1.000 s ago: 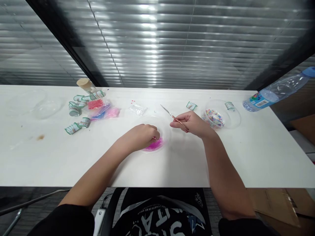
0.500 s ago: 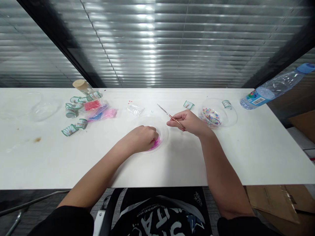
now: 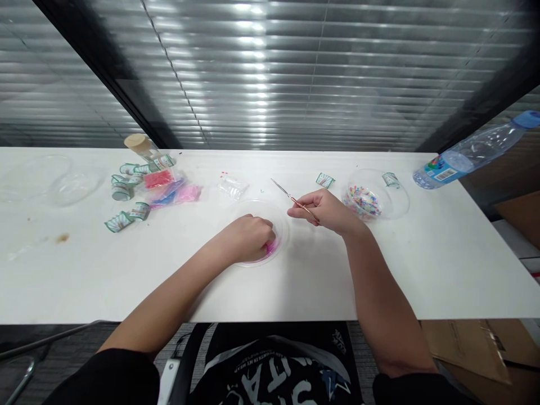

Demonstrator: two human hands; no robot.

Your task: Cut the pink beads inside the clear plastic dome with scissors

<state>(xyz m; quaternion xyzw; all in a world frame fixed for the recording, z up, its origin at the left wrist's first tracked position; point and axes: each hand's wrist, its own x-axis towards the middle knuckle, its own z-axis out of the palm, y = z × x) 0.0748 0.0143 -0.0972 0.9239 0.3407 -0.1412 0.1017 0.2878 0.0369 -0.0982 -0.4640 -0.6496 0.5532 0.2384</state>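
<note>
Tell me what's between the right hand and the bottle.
In the head view, a clear dish with coloured beads and a green-and-white packet lie between the right hand and the bottle.

"What are you wearing?"

"A black top (image 3: 211,391), bottom centre of the frame; my left sleeve (image 3: 112,377) shows at lower left, my right sleeve (image 3: 413,389) at lower right, both black. My left hand (image 3: 252,239) and right hand (image 3: 329,212) are bare."

"Anything printed on it?"

"Big pale letters (image 3: 252,388), a grey band (image 3: 221,356), and a blue star (image 3: 334,382) edged in white."
</note>
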